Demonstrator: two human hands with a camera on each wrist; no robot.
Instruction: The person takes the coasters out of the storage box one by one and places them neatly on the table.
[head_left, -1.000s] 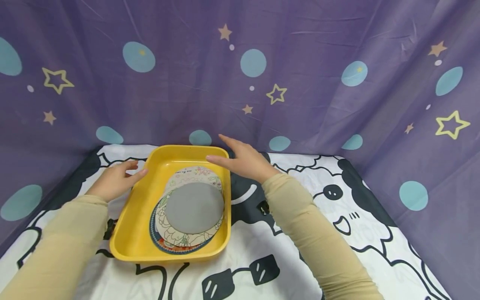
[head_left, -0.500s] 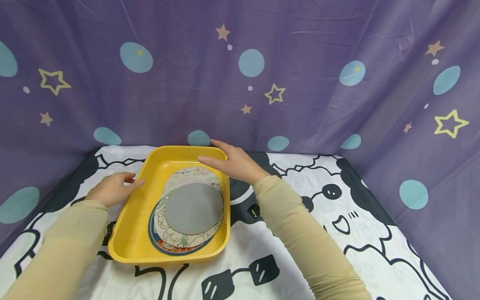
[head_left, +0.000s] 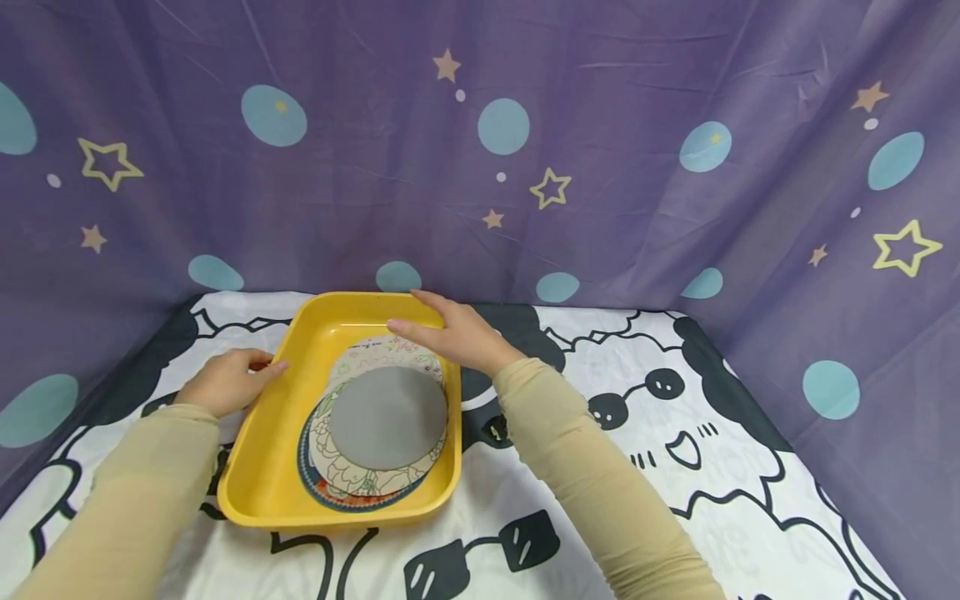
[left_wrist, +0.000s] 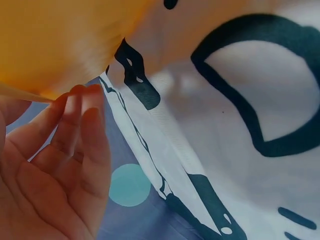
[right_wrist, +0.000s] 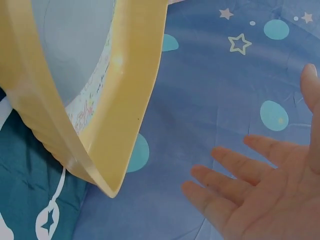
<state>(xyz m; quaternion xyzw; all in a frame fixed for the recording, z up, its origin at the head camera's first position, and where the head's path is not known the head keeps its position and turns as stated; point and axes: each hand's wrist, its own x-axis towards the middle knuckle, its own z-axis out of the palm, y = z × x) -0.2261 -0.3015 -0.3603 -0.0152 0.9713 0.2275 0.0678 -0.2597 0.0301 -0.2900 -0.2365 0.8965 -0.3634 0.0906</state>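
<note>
Lying between the fingers of both hands, a yellow tray carries a pile of round pieces. Topmost is a plain grey disc, to the right of the left fingers and nearer the wearer than the right fingers. Beneath it shows a cream disc with line-drawn flowers. A blue-rimmed disc with red patterning peeks out lower down, on the side farthest from the right fingers. Of the pile, a pale disc with small pink flowers sits closest to the right fingers.

The left hand pinches the tray's left rim, thumb on the inner side and the other fingers against the outer wall. The right hand is at the far right corner, fingers straight and holding nothing; the right wrist view shows a gap between them and the tray.

Beige sleeves lead back from the fingers. Below them, a white cloth with black cartoon drawings covers the worktop. Beyond the fingers hangs a purple curtain with stars and teal ovals.
</note>
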